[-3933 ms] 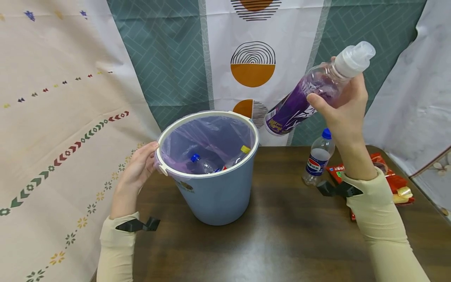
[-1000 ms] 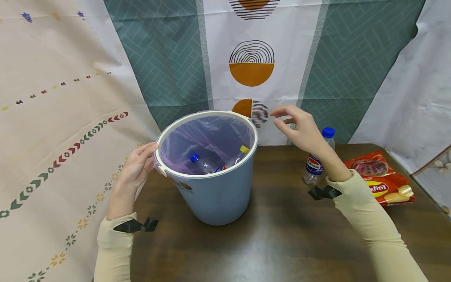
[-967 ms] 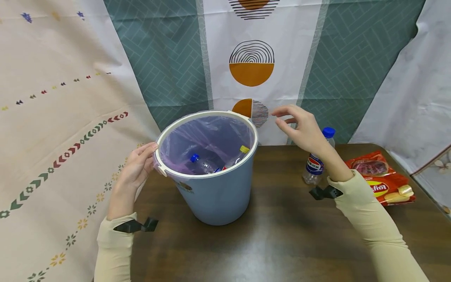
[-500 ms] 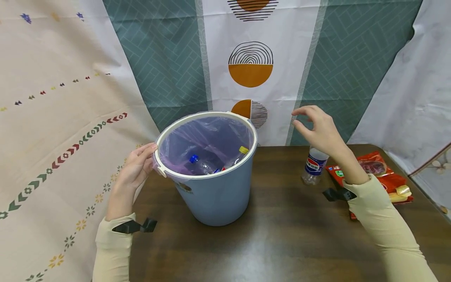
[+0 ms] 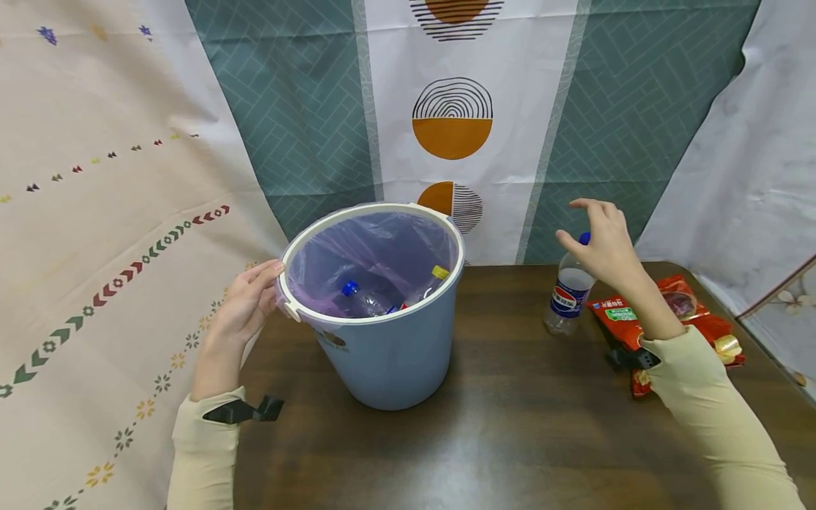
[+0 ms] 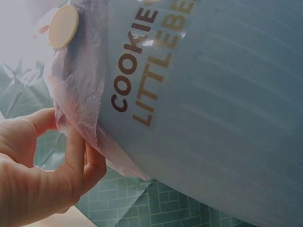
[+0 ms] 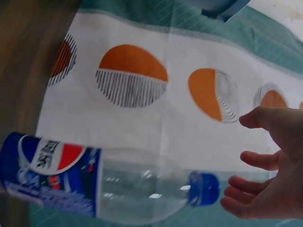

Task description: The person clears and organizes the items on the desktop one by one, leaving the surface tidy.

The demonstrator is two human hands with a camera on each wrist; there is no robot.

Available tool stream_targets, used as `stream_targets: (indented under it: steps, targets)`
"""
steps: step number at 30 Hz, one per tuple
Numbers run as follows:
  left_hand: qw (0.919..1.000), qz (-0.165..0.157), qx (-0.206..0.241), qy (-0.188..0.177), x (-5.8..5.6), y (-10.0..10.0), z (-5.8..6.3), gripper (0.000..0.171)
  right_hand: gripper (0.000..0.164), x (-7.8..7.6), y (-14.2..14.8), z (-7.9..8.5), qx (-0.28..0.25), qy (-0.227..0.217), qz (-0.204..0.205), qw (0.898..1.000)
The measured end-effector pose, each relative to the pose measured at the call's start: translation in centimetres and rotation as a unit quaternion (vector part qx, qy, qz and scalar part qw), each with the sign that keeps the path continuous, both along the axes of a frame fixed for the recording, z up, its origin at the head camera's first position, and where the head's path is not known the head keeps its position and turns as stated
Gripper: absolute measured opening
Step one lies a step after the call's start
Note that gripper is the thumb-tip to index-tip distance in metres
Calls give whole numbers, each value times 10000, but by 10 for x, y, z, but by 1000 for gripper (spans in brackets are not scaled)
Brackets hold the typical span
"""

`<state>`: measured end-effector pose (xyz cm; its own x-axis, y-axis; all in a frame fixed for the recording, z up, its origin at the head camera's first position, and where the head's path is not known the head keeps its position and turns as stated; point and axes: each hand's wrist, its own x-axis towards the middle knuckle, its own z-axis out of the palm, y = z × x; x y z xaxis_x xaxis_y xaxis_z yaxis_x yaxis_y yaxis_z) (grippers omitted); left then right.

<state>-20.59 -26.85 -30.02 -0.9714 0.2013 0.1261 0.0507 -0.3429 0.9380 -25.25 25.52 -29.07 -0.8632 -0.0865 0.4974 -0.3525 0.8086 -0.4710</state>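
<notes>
My left hand (image 5: pixel 245 308) pinches the white rim and the purple liner at the left side of a blue trash can (image 5: pixel 395 365); the left wrist view shows thumb and fingers on the liner (image 6: pixel 78 90). Down in the can lie a clear bottle with a blue cap (image 5: pixel 366 303) and one with a yellow cap (image 5: pixel 438 275). My right hand (image 5: pixel 605 248) holds nothing; its thumb and fingers are spread apart near the blue cap of an upright clear Pepsi bottle (image 5: pixel 570 294). In the right wrist view this Pepsi bottle (image 7: pixel 142 184) is close to the fingertips, apart from them.
Red snack bags (image 5: pixel 682 304) lie on the brown wooden table (image 5: pixel 503 425) behind and under my right forearm. A patterned cloth (image 5: pixel 452 92) hangs behind the table, and a cream cloth (image 5: pixel 115 234) hangs at the left.
My right hand held a purple-labelled bottle earlier; that bottle is now out of sight. The emptied hand has moved right to the Pepsi bottle. My left hand stays on the rim.
</notes>
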Motion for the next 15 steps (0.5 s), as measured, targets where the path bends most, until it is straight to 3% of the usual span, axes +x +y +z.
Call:
stream_targets:
  steps: [9, 15]
  targets:
    - [10000, -21, -22, -12, 0, -1, -1, 16, 71, -5, 20, -12, -361, -330, -181, 9986]
    - [10000, -4, -35, -60, 0, -1, 0, 15, 84, -6, 34, -16, -549, -952, -32, 9939]
